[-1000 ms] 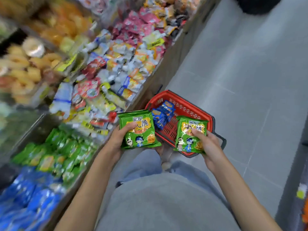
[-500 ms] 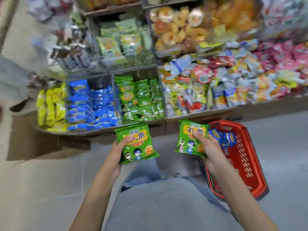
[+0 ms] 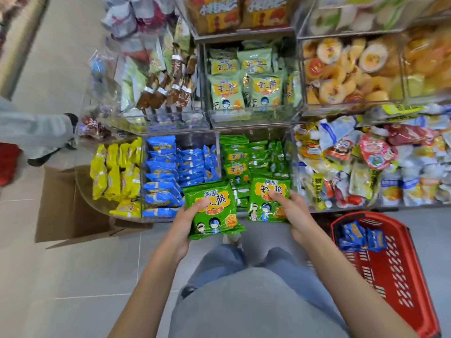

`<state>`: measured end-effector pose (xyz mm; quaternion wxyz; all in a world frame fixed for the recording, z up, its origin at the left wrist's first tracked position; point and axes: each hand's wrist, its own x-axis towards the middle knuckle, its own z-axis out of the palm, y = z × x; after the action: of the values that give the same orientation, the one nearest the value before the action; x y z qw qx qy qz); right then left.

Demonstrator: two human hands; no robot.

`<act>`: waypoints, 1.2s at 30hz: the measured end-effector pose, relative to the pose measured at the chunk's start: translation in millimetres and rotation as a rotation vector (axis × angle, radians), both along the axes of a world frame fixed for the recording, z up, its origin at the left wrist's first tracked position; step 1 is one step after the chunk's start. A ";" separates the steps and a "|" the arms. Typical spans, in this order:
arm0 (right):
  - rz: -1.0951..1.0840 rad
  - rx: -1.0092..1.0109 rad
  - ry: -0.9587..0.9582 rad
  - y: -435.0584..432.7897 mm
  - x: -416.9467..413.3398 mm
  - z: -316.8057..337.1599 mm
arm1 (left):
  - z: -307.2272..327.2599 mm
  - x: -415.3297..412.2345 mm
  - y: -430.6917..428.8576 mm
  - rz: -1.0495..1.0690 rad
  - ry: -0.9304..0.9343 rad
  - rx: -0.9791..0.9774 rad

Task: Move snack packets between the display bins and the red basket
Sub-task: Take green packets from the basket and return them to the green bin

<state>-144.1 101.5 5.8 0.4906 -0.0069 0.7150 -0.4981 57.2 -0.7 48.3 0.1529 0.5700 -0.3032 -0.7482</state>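
Hands hold one green snack packet each, in front of the display shelves. The left hand (image 3: 186, 224) grips the left green packet (image 3: 216, 217) from its left side, with the thumb across the printed front and the fingers hidden behind it. This packet is tilted and hangs just before the front edge of the bins, above the grey floor (image 3: 73, 276). The right hand (image 3: 294, 212) grips the right green packet (image 3: 264, 200) in the same way, thumb on the front. Its upper part lies over the near edge of the clear lower bin (image 3: 273, 136), where the stacked green packets (image 3: 240, 157) of the same print are kept.

To the left of this bin are the blue packets (image 3: 180, 167) and then the yellow packets (image 3: 114, 172), each kind in its own compartment. Pale green packets (image 3: 246, 79) stand in the upper bin behind. To the right lies a mixed heap of pouches (image 3: 378, 162), with round pastries (image 3: 341, 69) above it.

The red basket (image 3: 400, 284) stands on the floor at the person's right side, apart from both hands. It holds a few small blue packets (image 3: 361, 236) in its far end (how many I cannot count). A cardboard box (image 3: 68, 211) lies open on the floor at the left, and another person's trouser leg and shoe (image 3: 36, 135) show at the left edge.
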 end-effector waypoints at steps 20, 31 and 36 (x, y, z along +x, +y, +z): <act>0.259 0.221 0.429 -118.6 -14.8 -112.2 | -51.4 -8.6 -59.1 0.071 -0.081 0.174; 0.354 0.224 0.560 -126.9 -16.0 -133.4 | -54.6 -25.2 -68.5 0.111 -0.073 0.209; 0.460 0.205 0.556 -119.7 -17.6 -138.2 | -56.6 -29.8 -67.0 0.104 -0.086 0.219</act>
<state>-161.7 -18.1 -132.4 0.3750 -0.2531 0.8467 -0.2801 27.4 -67.7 -8.2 0.1153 0.6297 -0.1959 -0.7428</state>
